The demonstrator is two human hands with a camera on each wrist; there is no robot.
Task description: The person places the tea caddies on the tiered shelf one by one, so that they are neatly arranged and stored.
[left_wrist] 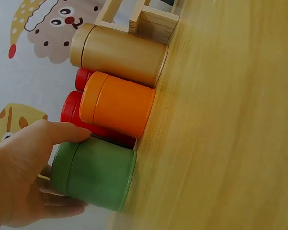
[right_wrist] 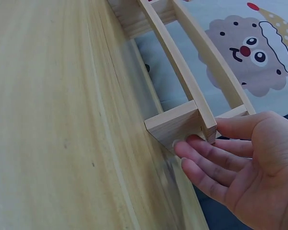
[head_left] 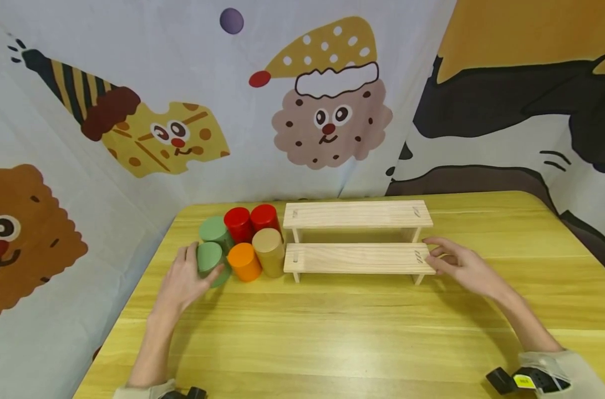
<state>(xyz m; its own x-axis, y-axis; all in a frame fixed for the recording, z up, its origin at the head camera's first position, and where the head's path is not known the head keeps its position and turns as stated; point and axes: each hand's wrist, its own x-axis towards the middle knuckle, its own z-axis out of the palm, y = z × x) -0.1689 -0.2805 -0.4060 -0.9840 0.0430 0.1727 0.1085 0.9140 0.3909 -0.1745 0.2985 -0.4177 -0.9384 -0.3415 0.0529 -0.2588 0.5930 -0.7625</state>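
Gripping a green canister (left_wrist: 98, 170), the left hand (head_left: 184, 281) seems only beginning, all six beside the wooden shelf (head_left: 352, 258) which the right hand (head_left: 461, 267) pinches.

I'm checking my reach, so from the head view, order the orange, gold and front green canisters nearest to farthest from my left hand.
1. Front green canister: held in the left hand.
2. Orange canister: just right of it.
3. Gold canister: right of orange, beside the wooden shelf.

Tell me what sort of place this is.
Probably an indoor tabletop work area: a wood-grain table, a cartoon-printed backdrop behind it, and coloured canisters grouped beside a two-step wooden shelf.
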